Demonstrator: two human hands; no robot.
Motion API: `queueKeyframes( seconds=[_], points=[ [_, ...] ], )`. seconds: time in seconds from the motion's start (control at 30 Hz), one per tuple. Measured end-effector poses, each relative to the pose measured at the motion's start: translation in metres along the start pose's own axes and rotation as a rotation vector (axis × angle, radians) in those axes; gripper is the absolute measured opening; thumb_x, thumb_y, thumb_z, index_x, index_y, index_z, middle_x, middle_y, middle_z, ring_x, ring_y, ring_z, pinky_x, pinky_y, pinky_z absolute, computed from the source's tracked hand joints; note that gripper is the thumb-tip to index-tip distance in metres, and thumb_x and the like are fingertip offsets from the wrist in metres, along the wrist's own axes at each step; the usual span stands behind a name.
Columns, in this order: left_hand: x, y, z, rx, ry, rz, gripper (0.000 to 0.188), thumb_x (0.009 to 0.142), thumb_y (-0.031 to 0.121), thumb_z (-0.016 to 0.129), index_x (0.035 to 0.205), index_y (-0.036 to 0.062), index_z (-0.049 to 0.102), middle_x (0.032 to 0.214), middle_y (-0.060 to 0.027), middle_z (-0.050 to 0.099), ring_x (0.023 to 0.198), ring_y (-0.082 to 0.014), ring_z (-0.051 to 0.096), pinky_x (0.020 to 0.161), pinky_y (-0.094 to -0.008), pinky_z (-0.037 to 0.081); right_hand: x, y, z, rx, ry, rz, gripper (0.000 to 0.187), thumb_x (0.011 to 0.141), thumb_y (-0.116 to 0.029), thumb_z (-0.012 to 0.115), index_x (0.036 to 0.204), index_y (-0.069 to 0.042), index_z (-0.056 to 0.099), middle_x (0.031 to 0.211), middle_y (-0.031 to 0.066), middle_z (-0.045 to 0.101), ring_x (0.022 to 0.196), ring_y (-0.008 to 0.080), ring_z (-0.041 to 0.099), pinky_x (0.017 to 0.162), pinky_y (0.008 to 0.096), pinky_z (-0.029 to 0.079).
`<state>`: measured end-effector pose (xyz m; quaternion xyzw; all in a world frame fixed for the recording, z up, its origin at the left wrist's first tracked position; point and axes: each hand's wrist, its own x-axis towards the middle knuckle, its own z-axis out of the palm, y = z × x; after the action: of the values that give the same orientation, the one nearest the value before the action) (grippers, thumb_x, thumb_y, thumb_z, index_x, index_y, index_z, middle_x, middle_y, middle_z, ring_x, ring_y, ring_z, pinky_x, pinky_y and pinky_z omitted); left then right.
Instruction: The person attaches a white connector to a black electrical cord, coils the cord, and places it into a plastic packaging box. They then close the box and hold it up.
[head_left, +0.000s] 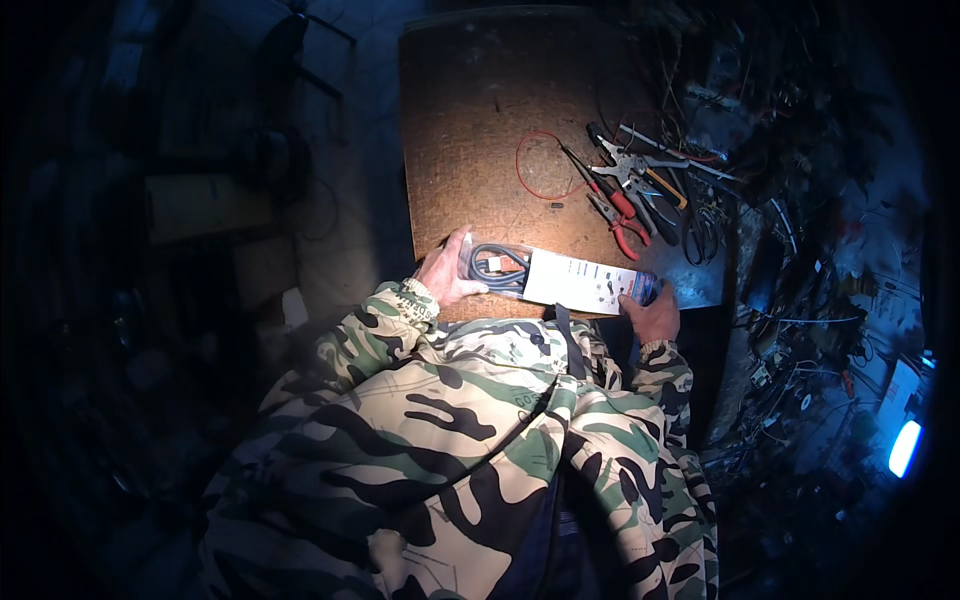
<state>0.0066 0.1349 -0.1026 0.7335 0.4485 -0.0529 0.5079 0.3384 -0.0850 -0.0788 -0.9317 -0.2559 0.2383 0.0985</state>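
Observation:
A long flat package lies across the near edge of the brown table, held between my two hands. Through its clear left part shows a coiled dark grey cable; the rest is covered by a white printed card. My left hand grips the package's left end, thumb below and fingers along the far side. At the right end my right hand closes round the corner, its fingers partly hidden behind the package.
Beyond the package, red-handled pliers, a wire stripper and a red test lead lie on the table. Tangled wires and parts crowd the dark right side, near a bright lamp.

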Motion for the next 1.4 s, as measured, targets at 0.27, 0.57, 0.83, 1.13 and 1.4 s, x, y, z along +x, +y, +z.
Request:
queueKeyframes(
  seconds=[0.27,0.57,0.83,1.13,1.4],
  points=[
    [0.006,0.029,-0.010,0.112,-0.033,0.034,0.111,0.075,0.023,0.089,0.161,0.0034,0.021,0.086,-0.0188,0.071,0.082,-0.0332,0.072,0.077,-0.0390,0.057,-0.024,-0.118,0.012,-0.192,-0.153,-0.877,0.118,0.060,-0.049,0.094,0.151,0.002,0.039,0.148,0.0292,0.043,0.136,0.0482,0.042,0.112,0.0576,0.035],
    [0.006,0.021,-0.003,0.071,0.008,0.058,0.108,0.078,0.021,0.086,0.160,0.0012,0.019,0.085,-0.0214,0.070,0.082,-0.0360,0.071,0.075,-0.0417,0.056,-0.017,-0.132,0.048,-0.196,-0.274,-0.913,0.103,0.060,-0.023,0.090,0.145,0.007,0.040,0.124,0.0226,0.054,0.117,0.0407,0.050,0.100,0.0507,0.040],
    [0.001,0.054,-0.013,-0.087,-0.023,-0.201,0.104,0.079,0.012,0.082,0.161,0.0057,0.019,0.096,-0.0233,0.072,0.094,-0.0399,0.071,0.086,-0.0449,0.057,-0.012,-0.131,0.049,-0.147,-0.301,-0.935,0.103,0.060,-0.025,0.091,0.144,0.008,0.041,0.123,0.0231,0.055,0.114,0.0408,0.051,0.099,0.0490,0.041],
    [0.006,0.058,-0.009,-0.027,0.063,-0.173,0.066,0.083,0.015,0.077,0.140,0.0047,0.046,0.111,-0.0250,0.070,0.106,-0.0420,0.069,0.094,-0.0467,0.054,-0.018,-0.133,0.048,-0.177,-0.261,-0.897,0.108,0.062,-0.028,0.093,0.146,0.011,0.038,0.123,0.0230,0.055,0.114,0.0400,0.052,0.097,0.0482,0.042],
    [0.014,0.062,-0.013,0.097,0.064,-0.209,0.053,0.084,0.021,0.075,0.131,0.0055,0.056,0.118,-0.0256,0.069,0.112,-0.0438,0.065,0.096,-0.0498,0.053,-0.016,-0.134,0.042,-0.120,-0.293,-0.881,0.115,0.063,-0.038,0.094,0.149,0.009,0.036,0.133,0.0265,0.053,0.122,0.0427,0.050,0.104,0.0512,0.040]
  ],
)
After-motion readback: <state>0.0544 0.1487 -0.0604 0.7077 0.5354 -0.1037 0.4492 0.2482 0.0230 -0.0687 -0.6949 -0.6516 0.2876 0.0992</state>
